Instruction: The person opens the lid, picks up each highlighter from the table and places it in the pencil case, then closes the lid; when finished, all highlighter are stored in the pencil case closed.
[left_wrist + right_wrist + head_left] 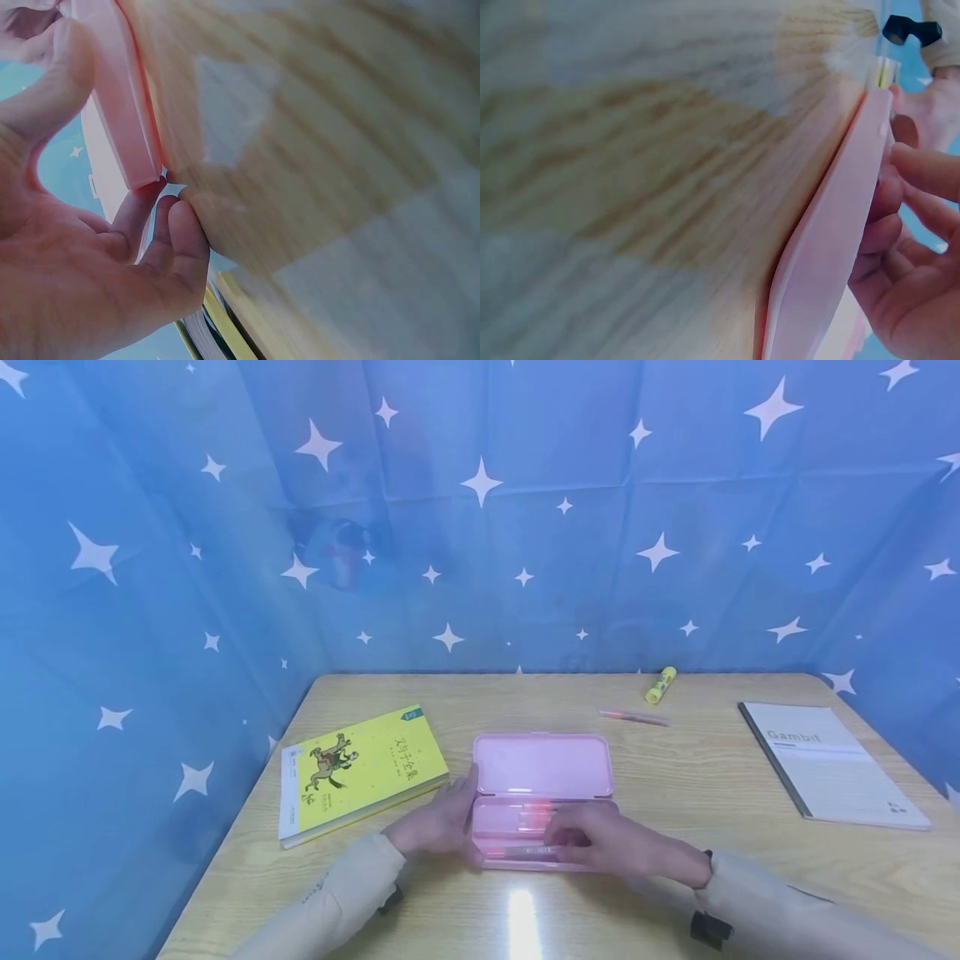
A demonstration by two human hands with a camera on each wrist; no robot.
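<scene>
A pink pencil case (543, 766) lies open on the table, lid folded back. My left hand (442, 818) grips its left end; in the left wrist view the thumb lies along one side of the case wall (124, 112), and a fingertip touches its corner. Over the right half of the case is my right hand (607, 839), thumb and fingers pinching the right end of a clear pen (517, 852) with a red tip at the near side. More red-tipped pens (534, 816) lie behind it. In the right wrist view, the case wall (832, 217) hides the pen from sight.
A thick yellow book (367, 768) lies left of the case. Behind it to the right are another red-and-clear pen (633, 717) and a yellow glue stick (660, 685). A Gambit notebook (832, 764) lies far right. A blue starry curtain (480, 568) hangs behind the table.
</scene>
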